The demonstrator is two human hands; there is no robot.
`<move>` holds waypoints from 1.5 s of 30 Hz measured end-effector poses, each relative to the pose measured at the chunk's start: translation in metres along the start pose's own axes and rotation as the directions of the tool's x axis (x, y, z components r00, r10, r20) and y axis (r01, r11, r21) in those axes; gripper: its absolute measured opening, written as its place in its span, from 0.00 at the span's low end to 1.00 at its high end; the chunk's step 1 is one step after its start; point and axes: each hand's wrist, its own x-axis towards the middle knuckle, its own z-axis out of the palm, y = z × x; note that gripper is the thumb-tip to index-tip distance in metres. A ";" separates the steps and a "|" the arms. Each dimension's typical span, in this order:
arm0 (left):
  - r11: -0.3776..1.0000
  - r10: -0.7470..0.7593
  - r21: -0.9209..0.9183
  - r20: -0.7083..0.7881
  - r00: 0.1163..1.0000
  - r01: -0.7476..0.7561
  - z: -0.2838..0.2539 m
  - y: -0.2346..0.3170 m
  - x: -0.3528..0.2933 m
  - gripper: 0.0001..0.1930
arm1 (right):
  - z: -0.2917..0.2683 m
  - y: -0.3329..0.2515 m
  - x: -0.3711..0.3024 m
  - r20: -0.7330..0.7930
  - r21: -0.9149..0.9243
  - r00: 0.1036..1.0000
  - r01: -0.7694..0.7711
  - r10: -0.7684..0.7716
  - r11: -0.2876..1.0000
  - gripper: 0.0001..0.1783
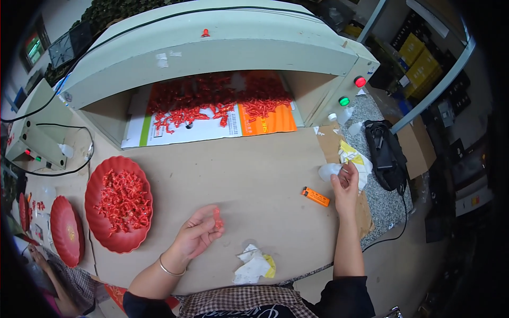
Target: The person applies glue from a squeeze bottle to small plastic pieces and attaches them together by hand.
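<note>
My left hand [199, 232] is closed, with a small red plastic piece [217, 218] pinched at its fingertips above the table. A silvery bangle sits on that wrist. At the right side of the table my right hand [347, 182] has its fingers curled together on a small white translucent thing [329, 171], perhaps a little bottle; its exact kind is unclear. Beside that hand lies a crumpled white-and-yellow wrapper [356, 158]. Below and left of it rests an orange lighter [315, 196]. A scalloped red dish [94, 225] on the left holds a heap of small red pieces [124, 201].
A pale box-shaped cabinet [212, 55] spans the back, with many red pieces on cardboard [212, 132] inside. Crumpled paper [254, 265] lies at the near edge. A black bag [386, 153] stands at right. Another red dish [67, 233] and a person's arm [53, 275] are at left.
</note>
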 end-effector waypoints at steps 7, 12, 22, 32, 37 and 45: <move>1.000 0.022 -0.001 -0.062 0.998 -0.022 0.004 -0.005 0.004 0.18 | 0.005 0.012 0.004 0.187 0.134 0.978 -0.114 0.088 0.984 0.27; 0.999 0.038 -0.014 -0.068 0.997 -0.039 0.001 -0.002 -0.001 0.17 | 0.015 -0.086 -0.034 0.444 0.466 0.883 -0.373 0.153 0.802 0.22; 0.998 0.054 -0.019 -0.020 0.998 -0.054 0.002 0.001 -0.002 0.17 | 0.071 -0.087 -0.091 0.727 0.408 0.668 -0.235 -0.159 0.882 0.19; 0.997 0.074 -0.033 -0.046 0.996 -0.076 -0.002 0.000 0.000 0.16 | 0.077 -0.088 -0.095 0.546 0.368 0.722 0.249 -0.425 0.896 0.20; 0.995 0.105 0.007 -0.045 0.994 -0.104 -0.002 -0.001 0.000 0.16 | 0.081 -0.089 -0.097 0.532 0.336 0.696 0.349 -0.482 0.875 0.21; 0.993 0.111 0.035 -0.036 0.993 -0.110 -0.003 -0.002 0.001 0.15 | 0.083 -0.088 -0.098 0.504 0.312 0.672 0.444 -0.542 0.840 0.22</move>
